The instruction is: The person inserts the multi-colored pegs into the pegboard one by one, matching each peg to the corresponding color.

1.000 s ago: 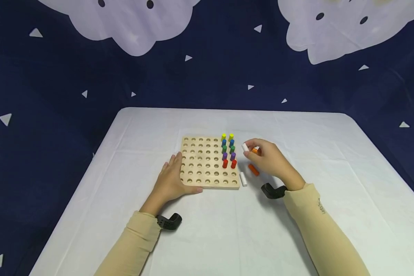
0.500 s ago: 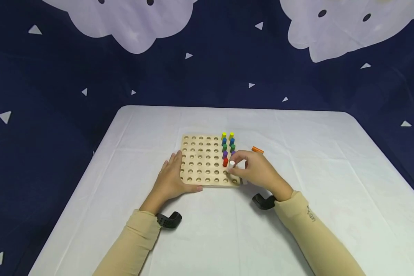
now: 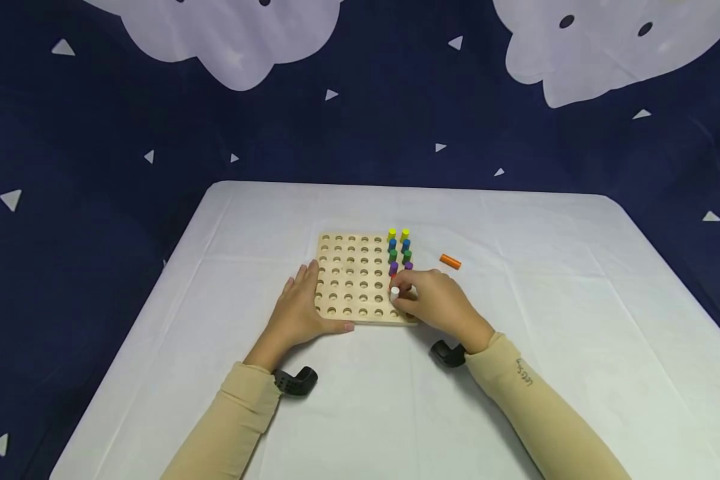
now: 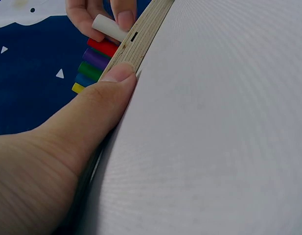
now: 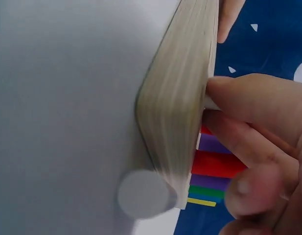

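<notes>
My left hand (image 3: 300,305) rests with extended fingers along the left side of a wooden pegboard (image 3: 357,267), its thumb (image 4: 119,73) against the front edge. Between thumb and fingers, my right hand (image 3: 441,303) pinches a white peg (image 3: 395,293), upright over the board just in front of a red peg (image 4: 103,47). The board's rim hides that white peg's lower end in the left wrist view. Behind stand pairs of purple (image 3: 393,269), green (image 3: 393,256), blue (image 3: 393,245) and yellow pegs (image 3: 392,234). My right hand partly covers the red pair.
An orange peg (image 3: 450,261) lies on the white-covered table (image 3: 348,400) right of the board. Another white peg (image 5: 146,193) lies beside the board's right side, end-on in the right wrist view. Behind the table hangs a dark blue cloth (image 3: 360,147).
Carrying the white peg, my right hand has moved left and toward me, from right of the board to above its sixth row. My left hand has stayed in place.
</notes>
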Tool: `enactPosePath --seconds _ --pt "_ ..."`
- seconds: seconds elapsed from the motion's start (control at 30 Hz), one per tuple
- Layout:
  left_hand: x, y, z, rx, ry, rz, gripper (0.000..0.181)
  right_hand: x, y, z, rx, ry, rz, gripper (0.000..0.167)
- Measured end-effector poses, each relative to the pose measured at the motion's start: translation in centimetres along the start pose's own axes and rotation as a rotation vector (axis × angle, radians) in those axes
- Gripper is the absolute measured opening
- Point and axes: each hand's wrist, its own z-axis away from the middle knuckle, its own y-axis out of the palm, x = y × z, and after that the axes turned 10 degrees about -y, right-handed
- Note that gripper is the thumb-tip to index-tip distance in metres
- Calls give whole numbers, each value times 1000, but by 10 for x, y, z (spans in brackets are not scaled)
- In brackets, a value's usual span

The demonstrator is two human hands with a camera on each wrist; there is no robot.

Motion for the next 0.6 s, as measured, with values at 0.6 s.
enactPosePath --seconds 0.6 --pt "-2 0 1 -2 6 5 148 -17 -25 27 76 226 73 16"
